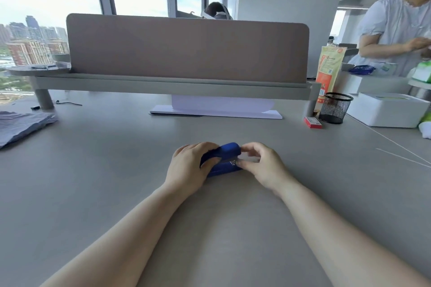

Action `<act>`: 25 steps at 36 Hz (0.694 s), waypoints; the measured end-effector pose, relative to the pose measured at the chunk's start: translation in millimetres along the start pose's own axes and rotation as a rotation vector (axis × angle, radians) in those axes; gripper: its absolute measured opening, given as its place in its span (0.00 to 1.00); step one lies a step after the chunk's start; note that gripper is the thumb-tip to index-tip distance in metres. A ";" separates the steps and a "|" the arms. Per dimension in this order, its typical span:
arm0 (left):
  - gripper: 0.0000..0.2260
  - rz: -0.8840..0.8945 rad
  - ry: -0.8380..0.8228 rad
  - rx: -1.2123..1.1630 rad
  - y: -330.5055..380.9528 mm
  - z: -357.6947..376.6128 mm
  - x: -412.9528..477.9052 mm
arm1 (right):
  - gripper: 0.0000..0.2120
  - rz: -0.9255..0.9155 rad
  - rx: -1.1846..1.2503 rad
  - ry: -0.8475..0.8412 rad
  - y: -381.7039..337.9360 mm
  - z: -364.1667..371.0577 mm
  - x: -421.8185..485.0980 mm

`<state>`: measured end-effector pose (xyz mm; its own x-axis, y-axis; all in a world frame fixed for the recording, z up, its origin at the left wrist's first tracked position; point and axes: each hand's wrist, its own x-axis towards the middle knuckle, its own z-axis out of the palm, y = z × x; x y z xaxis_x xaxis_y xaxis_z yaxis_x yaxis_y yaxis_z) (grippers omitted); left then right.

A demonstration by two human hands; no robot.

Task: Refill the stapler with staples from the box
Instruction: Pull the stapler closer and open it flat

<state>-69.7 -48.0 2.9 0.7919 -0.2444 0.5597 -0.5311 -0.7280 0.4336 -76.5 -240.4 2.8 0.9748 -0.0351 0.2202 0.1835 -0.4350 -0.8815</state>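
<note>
stapler [227, 158]: blue, sat mid-desk [116, 170] right between both hands | left hand [191, 168]: wrapped round its back end, gripping it | right hand [261, 165]: fingertips pinched at the front end, touching it, couldn't tell if it held anything | staple box [313, 122]: small red one, well off to the right beside the mesh pen cup [335, 107]

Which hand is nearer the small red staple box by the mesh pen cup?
Right. The right hand is at the stapler's front end, nearer the red staple box; the left hand is farther left.
</note>
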 end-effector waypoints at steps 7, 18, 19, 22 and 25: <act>0.11 0.018 -0.022 -0.007 1.7 3.2 -1.0 | 0.12 -0.004 0.102 -0.028 -2.7 1.8 -0.4; 0.16 0.046 -0.008 0.041 -0.8 4.1 -1.9 | 0.12 -0.098 0.065 -0.050 -2.6 6.2 -2.5; 0.16 0.053 -0.004 0.044 -0.4 3.4 -1.9 | 0.12 -0.102 0.062 -0.051 -2.2 6.2 -2.4; 0.14 0.052 0.033 0.032 1.9 0.6 -0.7 | 0.12 -0.109 0.064 -0.053 -1.9 6.9 -1.4; 0.10 -0.018 0.112 -0.061 3.3 -7.2 2.3 | 0.12 -0.134 0.031 -0.029 -2.1 7.8 0.0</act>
<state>-71.8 -46.4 10.7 0.7645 -0.1566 0.6253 -0.5374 -0.6904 0.4842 -75.9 -232.5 1.4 0.9445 0.0480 0.3251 0.3158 -0.4065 -0.8574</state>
